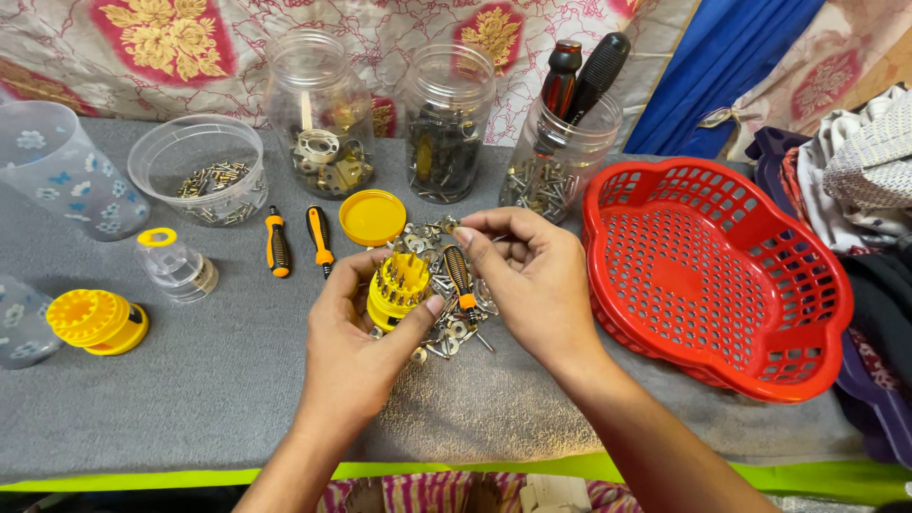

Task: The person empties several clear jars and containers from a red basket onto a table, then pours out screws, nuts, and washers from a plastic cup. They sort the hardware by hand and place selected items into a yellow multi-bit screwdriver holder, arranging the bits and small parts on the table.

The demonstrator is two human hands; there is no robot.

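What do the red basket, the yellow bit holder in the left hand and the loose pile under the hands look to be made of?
Red basket: moulded plastic by the look, glossy, with a uniform perforated grid.
Yellow bit holder, held by the left hand: probably plastic, smooth and evenly coloured; the bits standing in it look like metal.
Loose pile below the right hand: likely steel washers and screws, grey and shiny.
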